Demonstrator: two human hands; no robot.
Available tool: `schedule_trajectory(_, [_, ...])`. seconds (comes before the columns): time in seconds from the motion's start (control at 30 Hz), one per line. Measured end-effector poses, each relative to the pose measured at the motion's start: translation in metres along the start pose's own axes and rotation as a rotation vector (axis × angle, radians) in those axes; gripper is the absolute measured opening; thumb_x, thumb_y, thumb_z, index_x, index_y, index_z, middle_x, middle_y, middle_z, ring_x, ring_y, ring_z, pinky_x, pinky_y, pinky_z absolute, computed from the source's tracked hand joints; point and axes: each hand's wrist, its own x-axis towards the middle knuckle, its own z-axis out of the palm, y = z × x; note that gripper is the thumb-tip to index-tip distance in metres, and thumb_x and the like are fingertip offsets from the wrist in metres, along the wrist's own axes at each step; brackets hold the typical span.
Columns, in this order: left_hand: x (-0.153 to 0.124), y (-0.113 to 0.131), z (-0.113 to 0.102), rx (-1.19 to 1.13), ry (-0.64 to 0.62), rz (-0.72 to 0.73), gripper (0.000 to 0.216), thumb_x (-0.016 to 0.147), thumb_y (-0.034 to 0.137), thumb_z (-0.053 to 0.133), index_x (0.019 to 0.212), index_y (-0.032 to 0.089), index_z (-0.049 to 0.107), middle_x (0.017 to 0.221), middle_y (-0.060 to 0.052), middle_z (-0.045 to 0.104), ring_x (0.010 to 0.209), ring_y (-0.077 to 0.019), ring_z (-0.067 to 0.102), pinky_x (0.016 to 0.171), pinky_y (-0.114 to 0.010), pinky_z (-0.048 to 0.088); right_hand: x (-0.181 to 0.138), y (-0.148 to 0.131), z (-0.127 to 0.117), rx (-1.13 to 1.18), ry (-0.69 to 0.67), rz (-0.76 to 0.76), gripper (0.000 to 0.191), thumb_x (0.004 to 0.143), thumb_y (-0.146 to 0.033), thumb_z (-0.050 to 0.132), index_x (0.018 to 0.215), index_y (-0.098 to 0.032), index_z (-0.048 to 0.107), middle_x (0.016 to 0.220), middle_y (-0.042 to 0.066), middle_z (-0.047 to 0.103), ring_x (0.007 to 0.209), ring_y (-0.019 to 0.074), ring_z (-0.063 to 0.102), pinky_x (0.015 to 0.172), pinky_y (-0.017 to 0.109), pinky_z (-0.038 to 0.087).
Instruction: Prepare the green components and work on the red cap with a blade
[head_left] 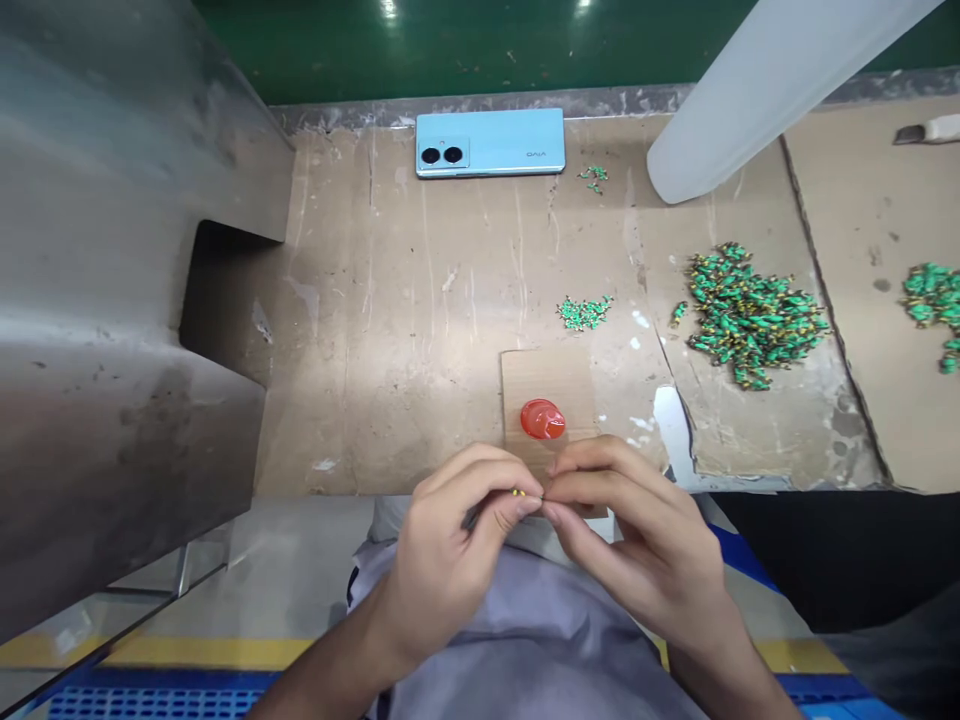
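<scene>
My left hand [450,540] and my right hand [630,530] meet fingertip to fingertip just past the near edge of the cardboard-covered table [420,330]. Both are pinched together on one tiny part with a yellow tip [517,493]; most of it is hidden by the fingers. A small red translucent cap [542,420] lies on a cardboard patch right beyond my fingers. Further back lies a small heap of green parts [585,312], and a large pile of green and yellow parts [750,315] lies to the right.
A light blue phone [491,142] lies face down at the table's far edge. A grey metal machine housing [112,300] fills the left side. A white tube [750,90] slants in from the upper right. More green parts [934,300] lie at the far right.
</scene>
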Motion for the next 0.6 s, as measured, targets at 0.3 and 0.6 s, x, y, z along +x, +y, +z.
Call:
schedule_trajectory(0.3, [0.006, -0.003, 0.006, -0.294, -0.019, -0.222, 0.015, 0.099, 0.023, 0.084, 0.084, 0.021, 0.084, 0.087, -0.004, 0.078, 0.079, -0.0150, 0.071, 0.069, -0.021, 0.058, -0.004, 0.007, 0.009, 0.036, 0.110, 0.018, 0.020, 0.095, -0.006, 0.073, 0.102, -0.024, 0.070, 0.099, 0.005, 0.073, 0.090, 0.0179, 0.075, 0.076, 0.027, 0.066])
schedule_trajectory(0.6, [0.003, -0.010, 0.009, -0.644, 0.047, -0.422, 0.010, 0.092, 0.024, 0.093, 0.099, 0.023, 0.086, 0.097, -0.002, 0.089, 0.081, -0.0133, 0.083, 0.077, -0.019, 0.068, -0.013, 0.010, 0.007, 0.017, 0.155, 0.159, 0.013, 0.104, -0.013, 0.065, 0.103, -0.025, 0.066, 0.110, 0.005, 0.069, 0.106, 0.0183, 0.072, 0.092, 0.029, 0.061])
